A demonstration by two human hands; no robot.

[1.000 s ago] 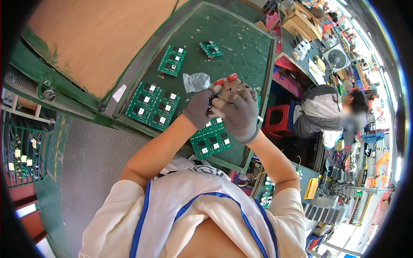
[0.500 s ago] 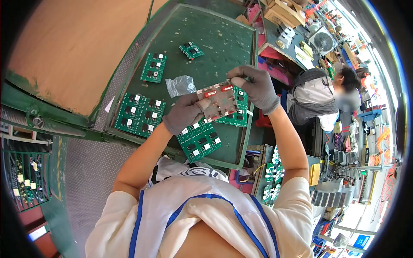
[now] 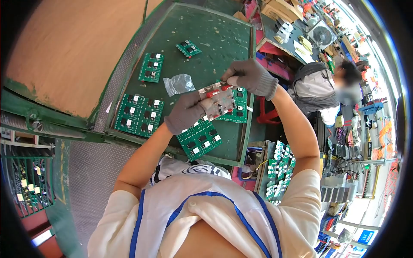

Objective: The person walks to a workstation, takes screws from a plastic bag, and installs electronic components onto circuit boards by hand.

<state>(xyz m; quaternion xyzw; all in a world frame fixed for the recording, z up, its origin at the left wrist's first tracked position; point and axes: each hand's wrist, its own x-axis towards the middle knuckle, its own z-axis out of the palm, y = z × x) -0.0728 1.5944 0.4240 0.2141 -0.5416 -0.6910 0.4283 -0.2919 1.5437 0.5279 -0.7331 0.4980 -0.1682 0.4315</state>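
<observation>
Gloved in grey, my left hand [image 3: 187, 112] grips the left side of a brownish plate [image 3: 218, 102] that carries red parts. My right hand [image 3: 254, 79], also gloved, has its fingers closed at the plate's upper right corner. Partly beneath the plate lie a green circuit board [image 3: 204, 139] and another board [image 3: 239, 112]. A crumpled clear plastic bag [image 3: 179, 84] is just above my left hand. To the left rest a larger board [image 3: 139, 115] and a narrow board [image 3: 151, 67]. One small board [image 3: 188, 49] sits higher up.
The green table [image 3: 215, 32] has a raised metal rim. At right, a person [image 3: 318, 90] sits near a workbench with a fan [image 3: 321, 35] and cardboard box [image 3: 282, 10]. More boards [image 3: 278, 170] lie on a surface below right. A tan panel [image 3: 77, 43] stands at left.
From close together, my hands have moved apart, and the plate has come into full view between them. Since the middle frame, my right hand has shifted slightly left and up.
</observation>
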